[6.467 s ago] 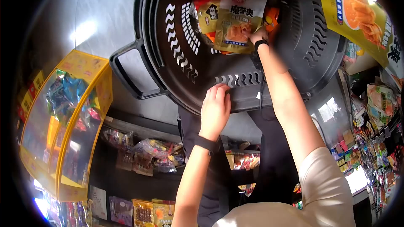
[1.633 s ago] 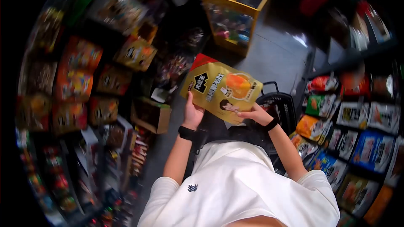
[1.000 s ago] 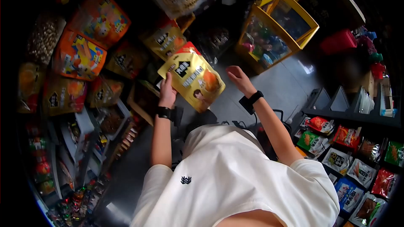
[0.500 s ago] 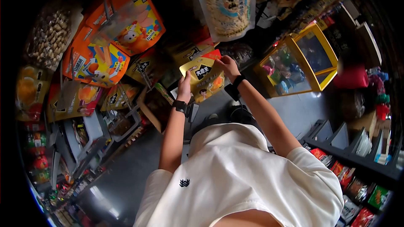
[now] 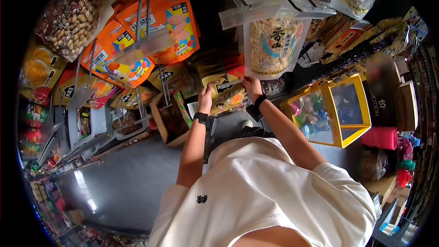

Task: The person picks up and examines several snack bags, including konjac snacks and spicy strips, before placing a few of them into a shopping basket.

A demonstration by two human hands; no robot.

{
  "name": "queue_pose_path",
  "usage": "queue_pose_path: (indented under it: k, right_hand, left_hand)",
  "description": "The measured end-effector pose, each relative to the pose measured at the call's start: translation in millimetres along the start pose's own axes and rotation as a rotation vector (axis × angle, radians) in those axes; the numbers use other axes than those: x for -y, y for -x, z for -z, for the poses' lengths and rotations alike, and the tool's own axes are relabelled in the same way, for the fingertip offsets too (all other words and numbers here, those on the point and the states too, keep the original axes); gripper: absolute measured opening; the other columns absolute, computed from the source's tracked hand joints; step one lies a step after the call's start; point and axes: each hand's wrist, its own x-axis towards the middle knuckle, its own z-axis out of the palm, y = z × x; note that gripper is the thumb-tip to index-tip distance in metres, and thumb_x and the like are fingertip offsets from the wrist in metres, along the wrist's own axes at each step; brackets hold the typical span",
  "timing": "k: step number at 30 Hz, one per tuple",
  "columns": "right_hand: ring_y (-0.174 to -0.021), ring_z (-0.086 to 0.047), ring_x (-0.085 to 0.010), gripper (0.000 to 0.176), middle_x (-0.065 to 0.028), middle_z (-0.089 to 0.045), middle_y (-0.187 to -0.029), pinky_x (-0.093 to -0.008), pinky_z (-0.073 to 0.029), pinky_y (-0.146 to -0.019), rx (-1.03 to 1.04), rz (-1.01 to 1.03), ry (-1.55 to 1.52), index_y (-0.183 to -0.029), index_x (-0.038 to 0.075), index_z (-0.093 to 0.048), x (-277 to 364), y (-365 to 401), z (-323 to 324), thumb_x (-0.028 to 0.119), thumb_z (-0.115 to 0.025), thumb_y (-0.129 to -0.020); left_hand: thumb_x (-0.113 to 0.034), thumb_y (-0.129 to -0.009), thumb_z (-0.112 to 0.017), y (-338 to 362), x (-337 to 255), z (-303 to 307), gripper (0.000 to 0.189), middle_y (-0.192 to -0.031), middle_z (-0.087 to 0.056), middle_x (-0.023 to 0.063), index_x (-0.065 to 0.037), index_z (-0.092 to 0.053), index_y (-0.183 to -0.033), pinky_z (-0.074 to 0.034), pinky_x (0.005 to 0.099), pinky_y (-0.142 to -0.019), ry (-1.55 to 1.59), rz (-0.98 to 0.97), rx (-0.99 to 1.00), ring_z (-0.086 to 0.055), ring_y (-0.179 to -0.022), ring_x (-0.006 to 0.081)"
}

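Note:
A gold bag with a red top corner (image 5: 227, 97) is held upright between my two hands, just below a hanging clear bag of pale flakes (image 5: 274, 48). My left hand (image 5: 205, 99) grips its left edge, the fingers partly behind it. At the upper right corner, my right hand (image 5: 252, 88) pinches the bag near the red strip. The bag's top meets a metal hook, and more gold bags are behind it. Whether the hook passes through the bag cannot be made out.
Orange snack bags (image 5: 176, 27) and a bag of peanuts (image 5: 75, 27) hang at the left. An open cardboard box (image 5: 171, 121) is below them. A yellow-framed clear case (image 5: 338, 110) stands at the right. Grey floor (image 5: 132, 178) shows at the lower left.
The gold bag has moved from in front of me up against the hanging row, both hands still on it. The view has shifted, so the racks appear lower and nearer.

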Motion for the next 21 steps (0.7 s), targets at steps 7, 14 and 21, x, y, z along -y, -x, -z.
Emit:
queue_pose_path:
  k: [7,14,21]
  right_hand:
    - [-0.066,-0.044,-0.0098,0.027,0.0005,-0.05,-0.072,-0.027,-0.039,-0.058,-0.03,0.006,-0.068,-0.08,0.005,-0.052,-16,-49,-23,0.029,-0.063,-0.082]
    - [-0.075,-0.051,-0.013,0.022,-0.002,-0.055,-0.083,-0.0299,-0.043,-0.066,-0.222,0.128,-0.194,-0.088,0.002,-0.055,-52,-55,-51,0.022,-0.063,-0.082]
    - [-0.09,-0.058,-0.0184,0.028,-0.0089,-0.059,-0.1,-0.0304,-0.048,-0.073,0.451,-0.152,0.299,-0.105,0.002,-0.052,82,88,28,0.013,-0.062,-0.081]
  left_hand:
    - [-0.04,-0.089,-0.05,-44,-7,-9,0.054,-0.112,-0.056,0.0122,0.008,-0.05,-0.113,-0.035,0.0294,-0.089,-0.006,0.008,-0.136,-0.049,-0.101,0.0178]
    - [-0.035,-0.088,-0.051,-58,9,-13,0.042,-0.09,-0.06,0.0221,0.006,-0.055,-0.098,-0.042,0.0337,-0.076,-0.16,-0.253,-0.257,-0.057,-0.084,0.0279]
    - [-0.022,-0.088,-0.056,-6,79,22,0.025,-0.084,-0.058,0.0104,0.002,-0.051,-0.09,-0.044,0.0276,-0.071,-0.188,-0.305,-0.113,-0.058,-0.077,0.0174]
